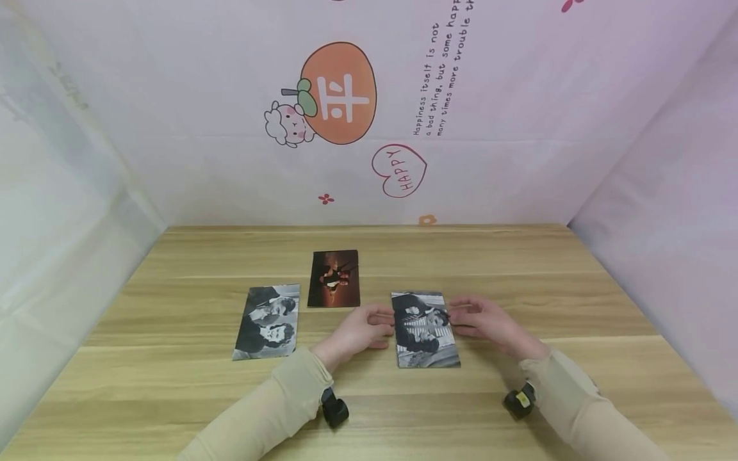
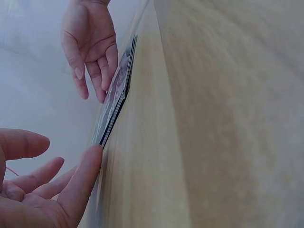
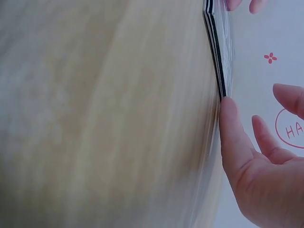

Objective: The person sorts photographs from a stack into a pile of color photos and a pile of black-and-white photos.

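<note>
A black-and-white photo print point(image 1: 426, 333) showing people lies on the wooden table, between the two hands. From the wrist views its edge looks layered, like a thin stack of prints point(image 3: 216, 47). My left hand point(image 1: 362, 330) is at the print's left edge, one fingertip touching it, the other fingers loosely spread. On the opposite side, my right hand point(image 1: 484, 322) touches the right edge with a fingertip, its fingers relaxed and apart. Neither hand curls round the prints. In the left wrist view the right hand point(image 2: 92, 47) faces palm inward across the stack.
Another black-and-white photo point(image 1: 268, 322) lies to the left of the left hand. A dark reddish-brown photo point(image 1: 334, 278) lies farther back. Behind the table point(image 1: 490, 256) hangs a white printed cloth point(image 1: 507, 179), with pale cloth at both sides. Each wrist wears a small black camera point(image 1: 334, 408).
</note>
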Available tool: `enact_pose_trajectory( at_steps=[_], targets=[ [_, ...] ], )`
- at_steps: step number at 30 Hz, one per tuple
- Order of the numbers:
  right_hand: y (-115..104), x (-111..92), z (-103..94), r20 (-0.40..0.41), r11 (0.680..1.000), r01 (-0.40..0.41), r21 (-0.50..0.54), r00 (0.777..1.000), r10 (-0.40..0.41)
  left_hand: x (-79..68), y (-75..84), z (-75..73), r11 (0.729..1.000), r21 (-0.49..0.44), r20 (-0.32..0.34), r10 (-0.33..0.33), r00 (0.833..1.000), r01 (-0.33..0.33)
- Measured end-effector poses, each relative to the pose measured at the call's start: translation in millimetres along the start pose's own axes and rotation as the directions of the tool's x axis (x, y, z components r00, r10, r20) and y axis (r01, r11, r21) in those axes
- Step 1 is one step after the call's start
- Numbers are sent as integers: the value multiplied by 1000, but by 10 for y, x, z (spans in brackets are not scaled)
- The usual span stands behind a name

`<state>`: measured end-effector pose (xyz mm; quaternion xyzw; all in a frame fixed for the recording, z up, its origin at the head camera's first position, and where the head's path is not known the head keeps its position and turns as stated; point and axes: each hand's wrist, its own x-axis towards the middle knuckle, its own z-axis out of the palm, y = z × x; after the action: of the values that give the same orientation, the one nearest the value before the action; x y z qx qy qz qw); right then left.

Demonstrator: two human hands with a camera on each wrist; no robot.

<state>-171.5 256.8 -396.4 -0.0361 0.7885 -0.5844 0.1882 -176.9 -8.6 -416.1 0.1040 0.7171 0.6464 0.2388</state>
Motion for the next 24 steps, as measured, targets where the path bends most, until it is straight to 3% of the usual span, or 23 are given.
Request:
enact_pose_trajectory(
  at_steps=[7, 15, 24],
  targets=[
    [18, -24, -5, -32, 1000, 7, -3, 999, -7, -44, 51, 23, 1000, -23, 0, 18, 1000, -18],
    [20, -15, 19, -95, 998, 19, 52, 995, -14, -15, 43, 78, 995, 47, -72, 90, 993, -86],
    [-20, 4, 109, -132, 999, 22, 42, 991, -17, 31, 41, 141, 997, -40, -124, 64, 990, -70]
  ],
)
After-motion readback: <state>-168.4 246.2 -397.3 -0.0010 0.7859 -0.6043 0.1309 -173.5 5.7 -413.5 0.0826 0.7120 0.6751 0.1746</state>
